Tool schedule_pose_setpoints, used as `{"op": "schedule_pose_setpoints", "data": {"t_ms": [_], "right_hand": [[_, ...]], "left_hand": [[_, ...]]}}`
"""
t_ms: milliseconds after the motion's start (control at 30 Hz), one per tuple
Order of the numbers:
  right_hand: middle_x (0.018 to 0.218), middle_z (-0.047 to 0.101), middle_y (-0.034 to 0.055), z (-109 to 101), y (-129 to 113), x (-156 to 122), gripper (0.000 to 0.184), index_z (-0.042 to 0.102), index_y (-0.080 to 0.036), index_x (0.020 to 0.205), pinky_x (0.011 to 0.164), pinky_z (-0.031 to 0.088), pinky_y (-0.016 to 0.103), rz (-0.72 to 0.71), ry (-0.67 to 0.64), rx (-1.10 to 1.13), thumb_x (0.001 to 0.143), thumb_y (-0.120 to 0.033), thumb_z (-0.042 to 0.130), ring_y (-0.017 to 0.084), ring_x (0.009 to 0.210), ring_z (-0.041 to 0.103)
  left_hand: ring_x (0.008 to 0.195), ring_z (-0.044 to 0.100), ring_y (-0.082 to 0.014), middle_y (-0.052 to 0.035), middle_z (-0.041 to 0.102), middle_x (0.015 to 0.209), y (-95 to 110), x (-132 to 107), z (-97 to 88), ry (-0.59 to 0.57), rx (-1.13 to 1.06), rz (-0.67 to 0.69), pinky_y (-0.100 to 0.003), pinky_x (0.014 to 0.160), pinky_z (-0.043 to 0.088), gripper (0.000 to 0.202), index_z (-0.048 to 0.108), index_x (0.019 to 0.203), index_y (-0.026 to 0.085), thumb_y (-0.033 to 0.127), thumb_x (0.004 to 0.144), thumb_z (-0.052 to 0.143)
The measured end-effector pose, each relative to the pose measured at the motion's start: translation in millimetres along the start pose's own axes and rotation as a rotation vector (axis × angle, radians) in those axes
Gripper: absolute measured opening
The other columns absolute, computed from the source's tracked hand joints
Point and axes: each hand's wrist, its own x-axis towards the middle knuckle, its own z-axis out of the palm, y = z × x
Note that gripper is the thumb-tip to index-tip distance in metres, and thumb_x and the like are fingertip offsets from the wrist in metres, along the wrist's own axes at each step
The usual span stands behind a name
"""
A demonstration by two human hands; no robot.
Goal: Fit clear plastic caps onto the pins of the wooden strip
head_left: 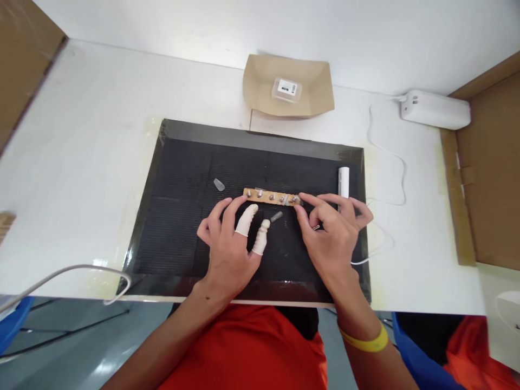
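A narrow tan strip [271, 197] studded with several small metal pins lies across the middle of a black mat [179, 216]. My left hand [227, 238] rests on the mat with fingers spread, fingertips touching the strip's left end; white finger cots cover its thumb and forefinger. My right hand [331, 230] is at the strip's right end, forefinger and thumb pinched close at a small clear piece [293, 201] there, other fingers curled. Two more small clear pieces lie loose on the mat, one [219, 184] up left of the strip and one [276, 216] just below it.
A white cylindrical tool [343, 181] with a cable lies on the mat's right edge. A brown paper tray [288, 86] holding a small clear packet stands behind the mat. A white power adapter [434, 108] sits at back right. Cardboard [487, 162] lines the right side.
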Motion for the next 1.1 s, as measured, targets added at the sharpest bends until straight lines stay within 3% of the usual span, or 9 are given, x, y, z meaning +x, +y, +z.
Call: {"op": "schedule_pose_setpoints", "data": {"t_ms": [167,300,433,533,1100], "right_hand": [[0.092,0.084,-0.0054,-0.1,-0.5,2.8,0.047,0.038,-0.023,0.062,0.106,0.035,0.044,-0.015,0.012,0.011,0.098,-0.026,0.068,0.018,0.095,0.072],[0.093,0.084,-0.0052,1.5,0.6,3.9,0.039,0.045,-0.023,0.068,0.104,0.037,0.043,-0.008,0.030,0.049,0.096,-0.025,0.071,0.018,0.090,0.072],[0.094,0.082,-0.0032,2.7,2.4,5.5,0.010,0.065,-0.026,0.092,0.100,0.038,0.042,0.001,0.010,0.046,0.094,-0.026,0.074,0.019,0.087,0.070],[0.098,0.082,-0.0024,3.4,4.2,6.6,0.011,0.069,-0.027,0.105,0.099,0.037,0.041,-0.042,-0.011,0.051,0.096,-0.023,0.073,0.020,0.091,0.070],[0.112,0.081,0.0007,4.3,2.3,6.1,0.006,0.073,-0.025,0.103,0.102,0.037,0.044,-0.003,-0.075,0.039,0.098,-0.026,0.069,0.024,0.106,0.068]], "left_hand": [[0.135,0.054,-0.0377,-0.0141,0.067,0.144,-0.7,0.7,0.5,0.002,-0.001,-0.004,-0.053,0.108,0.032,0.029,0.065,0.129,0.020,0.026,0.101,0.064],[0.135,0.054,-0.0380,-0.0135,0.067,0.143,-1.3,1.0,0.2,-0.002,0.007,0.003,-0.052,0.107,0.032,0.029,0.066,0.129,0.018,0.026,0.101,0.064],[0.134,0.054,-0.0381,-0.0132,0.067,0.144,-1.4,0.9,0.1,-0.007,0.010,0.001,-0.052,0.106,0.032,0.028,0.066,0.128,0.018,0.026,0.101,0.064],[0.134,0.054,-0.0384,-0.0130,0.067,0.144,-1.4,0.7,0.4,-0.016,0.009,0.000,-0.052,0.105,0.032,0.029,0.066,0.128,0.017,0.027,0.101,0.065],[0.134,0.053,-0.0384,-0.0133,0.067,0.144,-2.3,0.3,0.3,-0.009,-0.012,0.010,-0.052,0.105,0.032,0.029,0.067,0.129,0.016,0.026,0.101,0.064]]}}
